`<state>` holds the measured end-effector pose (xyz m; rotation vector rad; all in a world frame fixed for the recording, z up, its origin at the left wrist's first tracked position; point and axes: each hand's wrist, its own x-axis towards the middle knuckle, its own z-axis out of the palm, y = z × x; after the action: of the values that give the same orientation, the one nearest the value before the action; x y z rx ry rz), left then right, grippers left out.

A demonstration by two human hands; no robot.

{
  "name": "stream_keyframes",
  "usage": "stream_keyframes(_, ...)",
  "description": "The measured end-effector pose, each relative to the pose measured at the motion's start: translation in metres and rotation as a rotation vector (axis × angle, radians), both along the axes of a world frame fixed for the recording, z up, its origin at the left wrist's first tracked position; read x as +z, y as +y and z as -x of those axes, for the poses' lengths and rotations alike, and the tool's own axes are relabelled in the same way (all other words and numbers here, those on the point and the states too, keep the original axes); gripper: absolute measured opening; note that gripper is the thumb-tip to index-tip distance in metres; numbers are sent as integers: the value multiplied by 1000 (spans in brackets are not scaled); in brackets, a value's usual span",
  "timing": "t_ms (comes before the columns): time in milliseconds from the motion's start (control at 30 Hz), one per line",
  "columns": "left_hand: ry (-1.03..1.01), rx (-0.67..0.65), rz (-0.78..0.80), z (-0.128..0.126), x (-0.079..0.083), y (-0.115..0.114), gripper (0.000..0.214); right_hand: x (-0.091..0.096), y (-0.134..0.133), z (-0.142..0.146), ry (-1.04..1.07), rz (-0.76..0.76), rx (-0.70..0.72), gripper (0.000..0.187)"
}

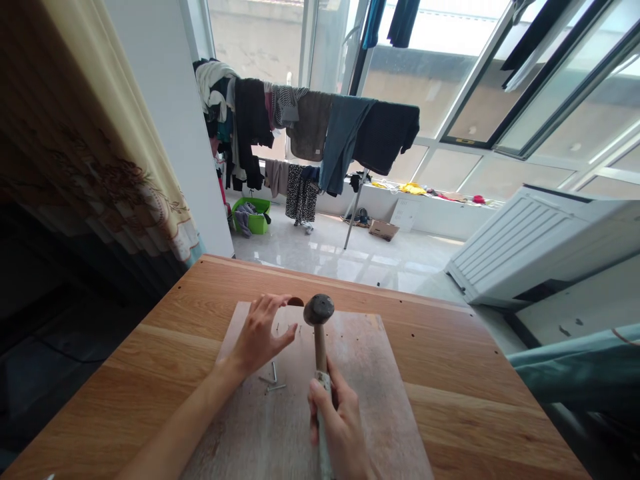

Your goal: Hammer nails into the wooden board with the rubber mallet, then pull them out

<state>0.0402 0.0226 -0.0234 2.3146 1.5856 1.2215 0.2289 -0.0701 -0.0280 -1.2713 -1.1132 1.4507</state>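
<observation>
My right hand (340, 420) is wrapped round the wooden handle of a hammer (319, 333), whose dark round head is raised over a pale board (360, 373) lying on the wooden table (450, 360). My left hand (261, 333) rests on the board's far left part with fingers spread, holding nothing I can see. A small nail (278, 328) stands upright in the board by the left fingers. Loose nails (273, 381) lie on the board between my two hands.
Beyond the table's far edge is a tiled floor with a loaded clothes rack (320, 133), a green laundry basket (251, 215) and a cardboard box (383, 230). A curtain (100, 153) hangs at the left. A white appliance (540, 240) stands at the right under open windows.
</observation>
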Motion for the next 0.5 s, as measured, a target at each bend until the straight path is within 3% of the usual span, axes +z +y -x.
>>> stream_keyframes(67,51,54,105,5,9,-12,14,-1,1,-2,8,-6,-39,74)
stream_keyframes(167,246,25,349,10,20,-38,14,-5,4,-7,21,3,-55,78)
stream_keyframes(267,406,9,426,5,26,-62,4,-10,6,-10,37,17,-47,81)
stream_keyframes(367,494,35,460,-9,28,-73,16,-9,7,-10,50,22,-45,81)
stream_keyframes(500,594,27,558,-30,34,-69,34,-2,6,-7,61,17,-64,81)
